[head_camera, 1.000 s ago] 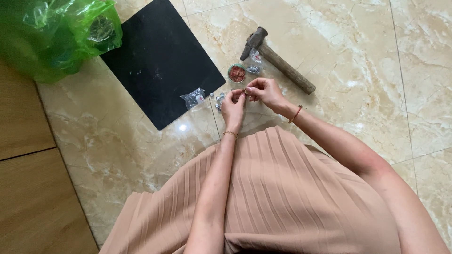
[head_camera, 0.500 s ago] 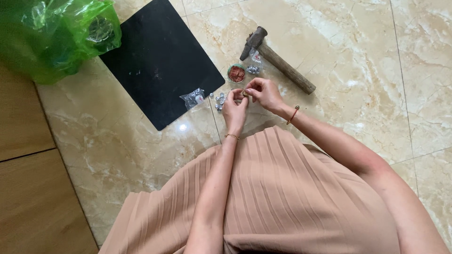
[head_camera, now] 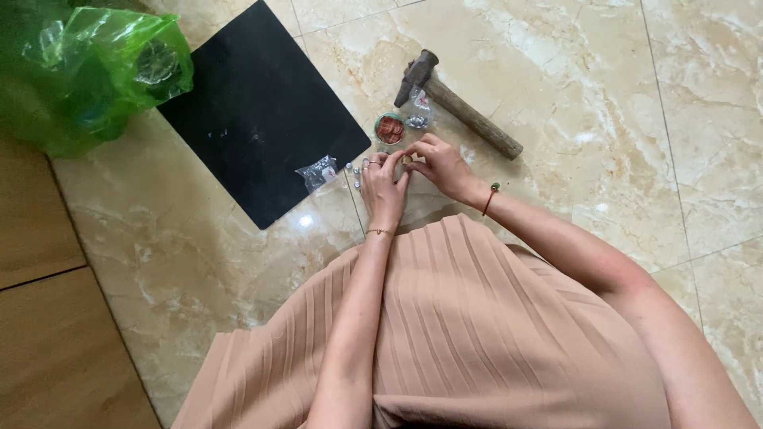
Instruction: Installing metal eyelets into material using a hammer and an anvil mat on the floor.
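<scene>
On the tiled floor, left hand and right hand meet, pinching a small brass piece; hammer lies just beyond.

Both forearms extend forward from the lower edge of the view and converge ahead of the body. The left hand is seen from the back, fingers curled inward, with a ring on one finger and a thin bracelet at the wrist. The right hand meets it fingertip to fingertip, its wrist bearing a dark cord bracelet. Whether the fingertips pinch anything cannot be told.
</scene>
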